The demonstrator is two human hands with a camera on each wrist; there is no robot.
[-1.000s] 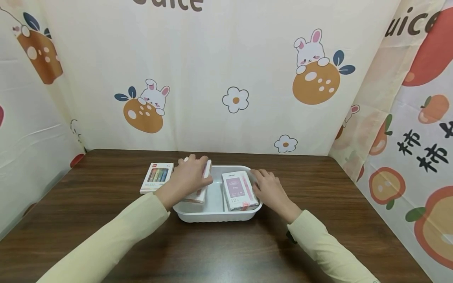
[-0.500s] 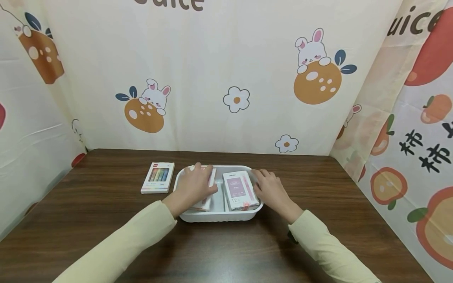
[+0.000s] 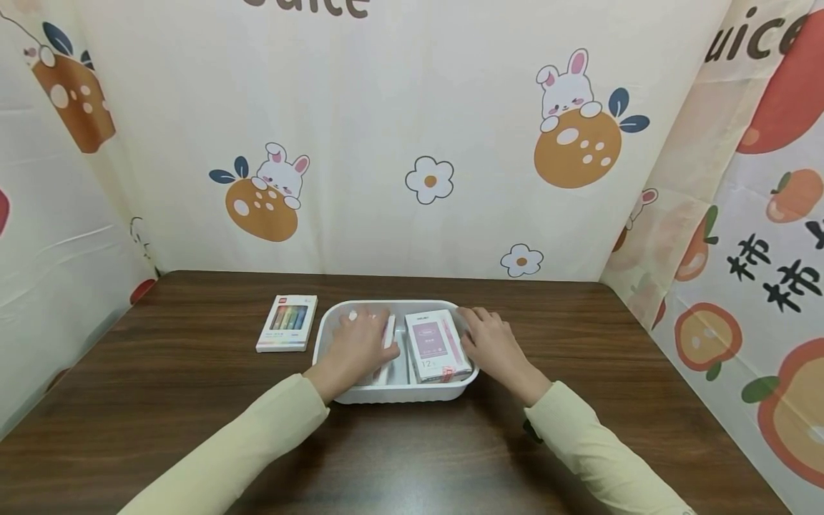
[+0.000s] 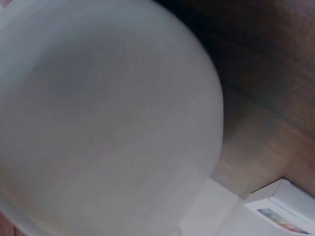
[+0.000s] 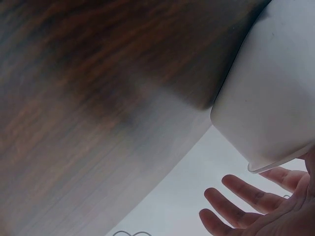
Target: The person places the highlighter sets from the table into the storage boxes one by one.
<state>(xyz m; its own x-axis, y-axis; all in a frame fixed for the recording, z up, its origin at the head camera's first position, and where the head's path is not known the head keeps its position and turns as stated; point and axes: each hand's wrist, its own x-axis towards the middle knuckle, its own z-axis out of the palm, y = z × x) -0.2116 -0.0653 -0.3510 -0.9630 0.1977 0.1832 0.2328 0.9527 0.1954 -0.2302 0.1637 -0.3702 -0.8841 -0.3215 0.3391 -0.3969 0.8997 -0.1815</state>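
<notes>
A white plastic tray [image 3: 367, 395] stands on the table, with a divider between two compartments. My left hand [image 3: 360, 347] is inside the left compartment, gripping a white box [image 3: 389, 330] from above. Most of that box is hidden under the hand. In the right compartment lies a white box with a purple label [image 3: 430, 342] marked "12". My right hand [image 3: 496, 350] touches the tray's right rim, its fingers loosely extended in the right wrist view. A white flat box with a picture of coloured sticks [image 3: 287, 323] lies left of the tray.
The brown wooden table [image 3: 412, 458] carries everything. Behind it hangs a printed cloth [image 3: 360, 107] with rabbits and flowers, and more printed cloth closes off both sides. The left wrist view is mostly filled by the tray's blurred outer wall.
My left hand has moved right and down with the white box, from the tray's left edge into the left compartment. My right hand has stayed at the right rim.
</notes>
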